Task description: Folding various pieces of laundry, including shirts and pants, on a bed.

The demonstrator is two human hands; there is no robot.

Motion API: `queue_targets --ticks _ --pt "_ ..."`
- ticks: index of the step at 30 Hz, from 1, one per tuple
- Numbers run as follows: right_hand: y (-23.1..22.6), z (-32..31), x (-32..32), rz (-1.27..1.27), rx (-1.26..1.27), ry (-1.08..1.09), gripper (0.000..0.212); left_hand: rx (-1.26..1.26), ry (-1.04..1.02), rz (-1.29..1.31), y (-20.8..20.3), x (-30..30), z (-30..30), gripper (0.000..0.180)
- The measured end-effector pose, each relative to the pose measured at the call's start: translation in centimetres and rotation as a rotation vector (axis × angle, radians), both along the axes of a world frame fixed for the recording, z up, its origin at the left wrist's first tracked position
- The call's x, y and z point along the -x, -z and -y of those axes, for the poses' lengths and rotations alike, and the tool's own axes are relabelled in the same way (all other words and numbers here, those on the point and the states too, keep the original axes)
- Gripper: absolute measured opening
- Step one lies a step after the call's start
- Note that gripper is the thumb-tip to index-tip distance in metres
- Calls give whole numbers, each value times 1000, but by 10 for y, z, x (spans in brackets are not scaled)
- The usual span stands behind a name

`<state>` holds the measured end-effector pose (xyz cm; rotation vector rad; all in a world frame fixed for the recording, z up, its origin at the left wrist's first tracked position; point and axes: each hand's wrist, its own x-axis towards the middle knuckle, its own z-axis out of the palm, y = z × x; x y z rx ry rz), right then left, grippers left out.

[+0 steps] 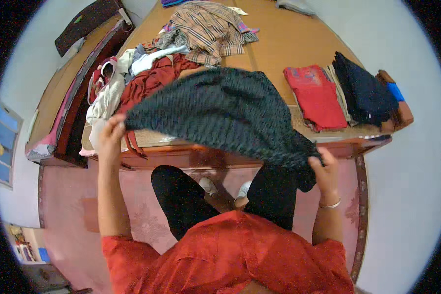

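A dark, ribbed knit garment [220, 108] is stretched out between my two hands, above the near edge of the bed and in front of my knees. Its exact kind cannot be made out. My left hand [111, 131] is closed on a gathered corner at its left end. At the lower right end my right hand [324, 169], with a bangle on the wrist, pinches the cloth, and a bunched part hangs down beside it. The garment's middle bulges away from me, slightly blurred, and hides part of the bed behind it.
On the bed [267, 46], a loose heap holds a checked cloth [208, 29], a dark red cloth [154, 81] and white pieces. Folded red clothing [316, 95] and a folded black stack [362, 88] lie at the right. Another bed [59, 93] stands at the left.
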<state>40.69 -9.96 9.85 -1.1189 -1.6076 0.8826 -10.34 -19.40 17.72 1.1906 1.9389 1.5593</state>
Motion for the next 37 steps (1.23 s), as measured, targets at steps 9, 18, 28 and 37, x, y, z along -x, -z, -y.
queue_targets --ticks 9,18,28,37 --pt "49 22 29 206 58 -200 31 -13 124 -174 105 5 16 18" --pt "47 34 32 396 130 -113 28 98 522 -376 108 -93 -135 18" --pt "51 42 33 192 183 -203 27 137 771 -716 163 -205 -268 16" --pt "69 40 17 194 189 -195 29 220 763 -8 159 -191 -244 18"
